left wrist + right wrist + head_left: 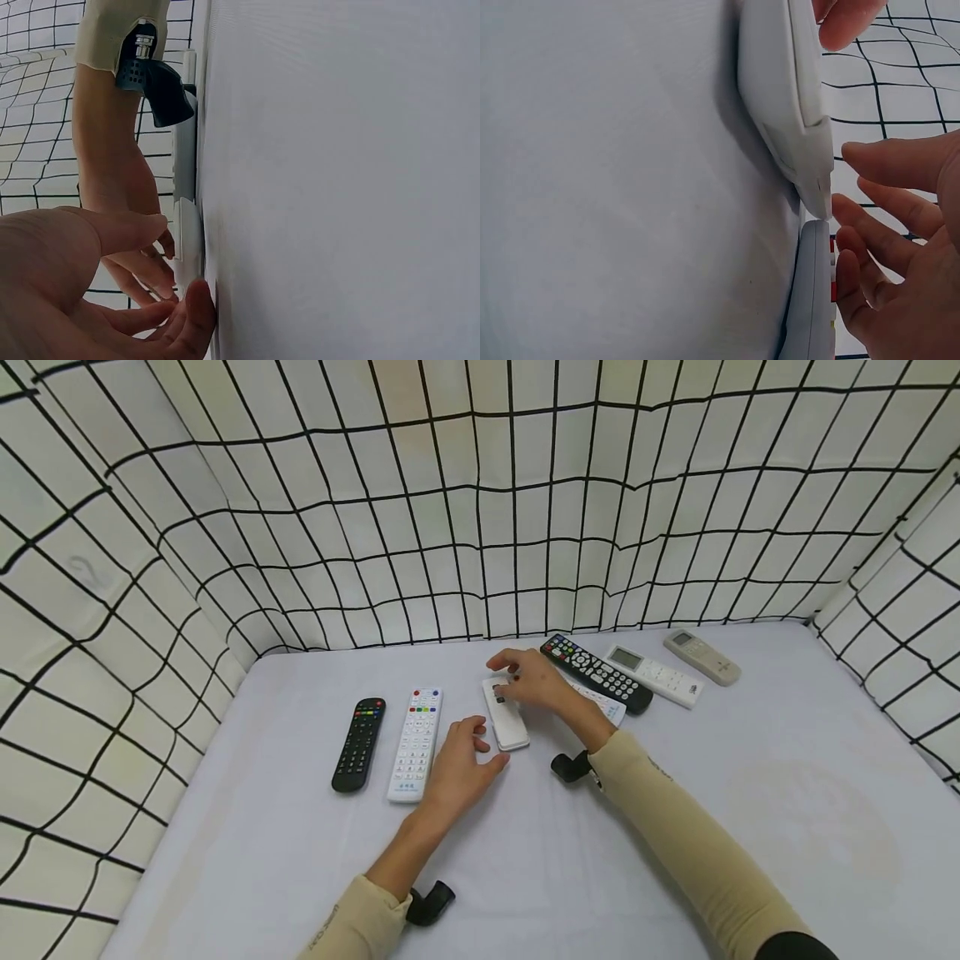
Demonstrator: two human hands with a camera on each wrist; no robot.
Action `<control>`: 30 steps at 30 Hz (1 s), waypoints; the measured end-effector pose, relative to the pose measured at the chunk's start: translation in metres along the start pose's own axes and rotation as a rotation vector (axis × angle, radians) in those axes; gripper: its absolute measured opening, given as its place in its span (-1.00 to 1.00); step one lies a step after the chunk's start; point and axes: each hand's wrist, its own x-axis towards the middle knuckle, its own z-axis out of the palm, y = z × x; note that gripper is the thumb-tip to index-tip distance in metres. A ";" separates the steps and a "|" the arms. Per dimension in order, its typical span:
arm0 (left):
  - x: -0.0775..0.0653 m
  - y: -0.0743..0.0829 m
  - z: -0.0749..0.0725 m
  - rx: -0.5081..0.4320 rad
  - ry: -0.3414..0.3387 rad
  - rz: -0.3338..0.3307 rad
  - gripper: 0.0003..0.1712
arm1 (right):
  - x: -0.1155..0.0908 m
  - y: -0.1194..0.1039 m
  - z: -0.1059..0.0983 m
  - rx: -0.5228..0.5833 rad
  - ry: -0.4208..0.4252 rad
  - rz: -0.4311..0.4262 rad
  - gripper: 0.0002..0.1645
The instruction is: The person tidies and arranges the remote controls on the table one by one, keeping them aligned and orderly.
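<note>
One small white remote (510, 727) lies on our table (517, 893), right of the large white remote (415, 747). Beside it, our left hand (457, 770) holds nothing, fingers loosely parted; over its far end, our right hand (536, 680) curves loosely, contact unclear to us.

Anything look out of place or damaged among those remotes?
Beside the right hand, a black remote with pale buttons lies aslant, seemingly overlapping a white remote and partly hiding it. No damage stands out.
</note>
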 end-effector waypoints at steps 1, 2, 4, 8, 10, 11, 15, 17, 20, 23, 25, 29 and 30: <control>0.000 0.000 0.001 0.000 -0.005 -0.012 -0.26 | 0.000 0.001 0.001 -0.013 -0.006 -0.003 -0.50; 0.000 0.000 0.002 0.005 -0.006 -0.018 -0.25 | -0.001 0.001 0.001 -0.027 -0.013 -0.005 -0.49; 0.001 0.001 0.003 0.017 -0.006 -0.025 -0.23 | -0.001 0.001 0.002 -0.051 -0.024 -0.009 -0.47; 0.004 0.001 0.005 0.052 0.004 -0.017 -0.21 | -0.002 -0.003 0.002 -0.086 -0.044 -0.005 -0.44; 0.006 0.001 0.006 0.074 0.010 -0.009 -0.21 | -0.002 -0.004 0.001 -0.093 -0.051 -0.004 -0.44; 0.007 0.001 0.006 0.082 0.010 -0.009 -0.20 | -0.002 -0.005 0.001 -0.098 -0.054 -0.006 -0.44; 0.010 0.002 0.008 0.095 0.011 -0.022 -0.16 | -0.002 -0.005 0.000 -0.104 -0.065 -0.010 -0.44; 0.011 0.003 0.008 0.094 0.009 -0.034 -0.13 | -0.001 -0.004 0.000 -0.098 -0.070 -0.009 -0.44; 0.013 0.003 0.009 0.096 0.014 -0.039 -0.14 | 0.000 -0.002 -0.001 -0.079 -0.079 -0.004 -0.44; 0.014 0.003 0.009 0.101 0.019 -0.037 -0.18 | 0.001 0.000 -0.001 -0.052 -0.091 0.006 -0.44; 0.013 0.003 0.009 0.104 0.020 -0.034 -0.20 | 0.000 0.001 -0.002 -0.031 -0.094 0.015 -0.43; 0.012 0.003 0.008 0.100 0.020 -0.022 -0.21 | -0.003 0.003 -0.004 0.012 -0.078 0.024 -0.43; 0.012 0.002 0.009 0.099 0.020 -0.020 -0.19 | -0.004 0.004 -0.004 0.023 -0.068 0.020 -0.43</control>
